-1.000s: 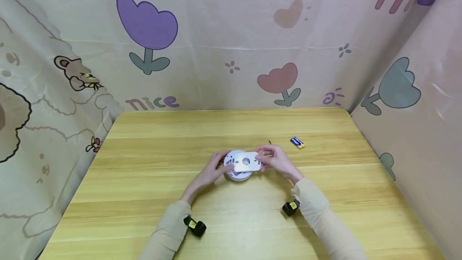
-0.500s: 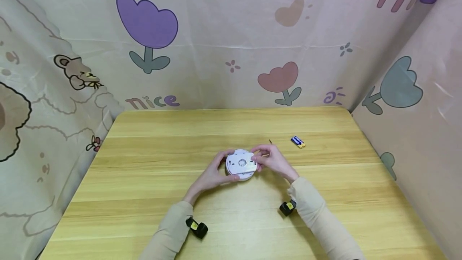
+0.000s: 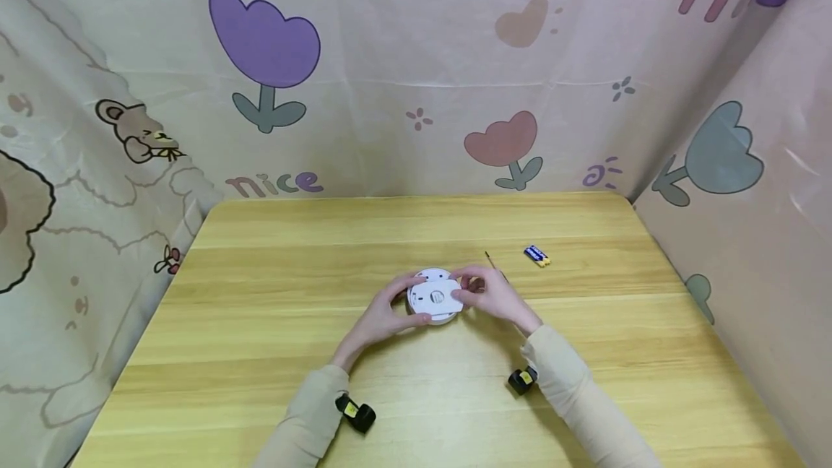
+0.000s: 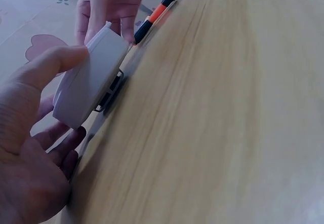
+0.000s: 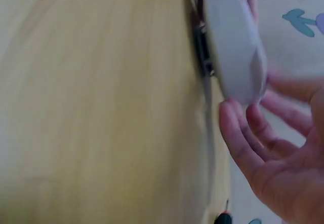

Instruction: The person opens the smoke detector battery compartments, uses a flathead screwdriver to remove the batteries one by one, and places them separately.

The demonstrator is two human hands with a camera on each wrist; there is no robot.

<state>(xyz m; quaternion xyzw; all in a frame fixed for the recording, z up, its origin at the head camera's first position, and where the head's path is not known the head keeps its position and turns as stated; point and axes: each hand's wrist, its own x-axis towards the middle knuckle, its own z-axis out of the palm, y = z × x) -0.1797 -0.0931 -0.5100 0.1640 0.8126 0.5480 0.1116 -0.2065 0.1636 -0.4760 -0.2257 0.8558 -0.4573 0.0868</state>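
My left hand (image 3: 385, 314) grips a round white case (image 3: 437, 274), thumb on its near rim and fingers along the far side. Over the face of the case lies a flat white plate (image 3: 425, 306) with a round hole in its middle. My right hand (image 3: 497, 300) pinches the plate's right end between thumb and fingers. In the left wrist view the case (image 4: 87, 82) stands tilted, with a dark frame-like part (image 4: 109, 92) on its underside. The right wrist view shows the smooth side of the case (image 5: 234, 46) beside the right fingers.
A screwdriver with a black and orange handle (image 4: 156, 16) lies beyond the right hand; its thin shaft (image 3: 490, 259) shows in the head view. Blue and yellow batteries (image 3: 536, 256) lie farther right on the wooden table (image 3: 292, 251). Printed curtains (image 3: 377, 56) hang behind.
The plate has moved left, from sticking out past the case's right side to lying over its face. My left hand has spread round the case's rim. More of the screwdriver shows.
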